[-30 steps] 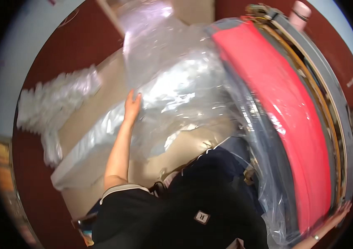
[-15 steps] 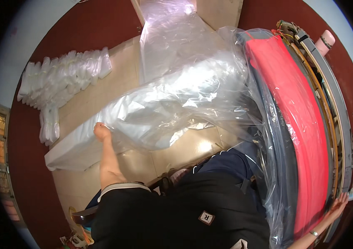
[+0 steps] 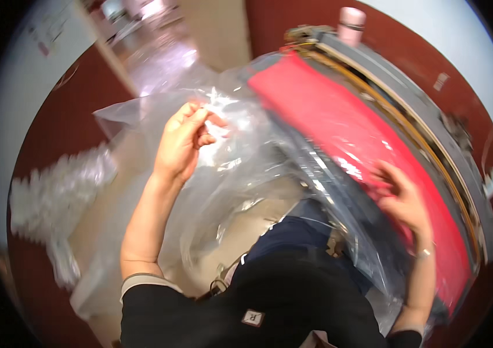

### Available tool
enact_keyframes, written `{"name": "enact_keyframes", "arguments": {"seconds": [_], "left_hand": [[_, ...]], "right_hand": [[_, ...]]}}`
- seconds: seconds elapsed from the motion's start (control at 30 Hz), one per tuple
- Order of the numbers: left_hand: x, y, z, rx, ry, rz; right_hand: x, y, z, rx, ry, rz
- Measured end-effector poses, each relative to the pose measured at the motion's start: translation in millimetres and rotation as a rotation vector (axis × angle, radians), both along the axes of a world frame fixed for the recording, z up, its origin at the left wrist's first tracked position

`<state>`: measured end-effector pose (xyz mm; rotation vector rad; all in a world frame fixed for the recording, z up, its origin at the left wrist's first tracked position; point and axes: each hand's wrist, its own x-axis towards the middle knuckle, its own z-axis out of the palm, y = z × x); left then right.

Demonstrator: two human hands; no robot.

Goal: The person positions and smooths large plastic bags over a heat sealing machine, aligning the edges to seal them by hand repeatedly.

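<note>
My left hand (image 3: 184, 142) is raised over a large sheet of clear plastic film (image 3: 159, 203), thumb and forefinger pinched together at the sheet's shiny folds. The other fingers curl loosely. To the right, my right hand (image 3: 403, 200) hovers at or just above a long red panel (image 3: 327, 116) with glossy film over it. Its fingers are bent and apart, slightly blurred, with nothing visible in them; contact with the panel cannot be made out. A dark layer (image 3: 339, 174) under clear film runs along the panel's near side.
Bundled clear plastic bags (image 3: 61, 191) lie at the left on a light surface (image 3: 98, 209). Behind the red panel runs a grey ledge (image 3: 397, 81) with a pink cylindrical container (image 3: 351, 26). A dark red and pale wall stands behind; a doorway is at the far left.
My left hand has risen and moved up and right, and the film has shifted and billowed. My right hand has come inward from the far right edge to the red panel. The view has turned.
</note>
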<state>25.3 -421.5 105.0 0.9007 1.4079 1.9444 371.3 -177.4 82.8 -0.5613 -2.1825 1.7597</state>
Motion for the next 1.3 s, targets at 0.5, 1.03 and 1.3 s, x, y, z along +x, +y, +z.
{"name": "enact_keyframes", "arguments": {"seconds": [0.5,1.03,1.3], "left_hand": [[74,189,148,0.697,0.529,0.469],[138,289,94,0.474,0.354,0.305],[52,257,132,0.495,0.758,0.680]], "right_hand": [[49,-59,-63,0.139,0.047,-0.465],[40,-28,-70,0.175,0.134,-0.283],[90,-40,-60,-0.122,0.376,-0.276]]}}
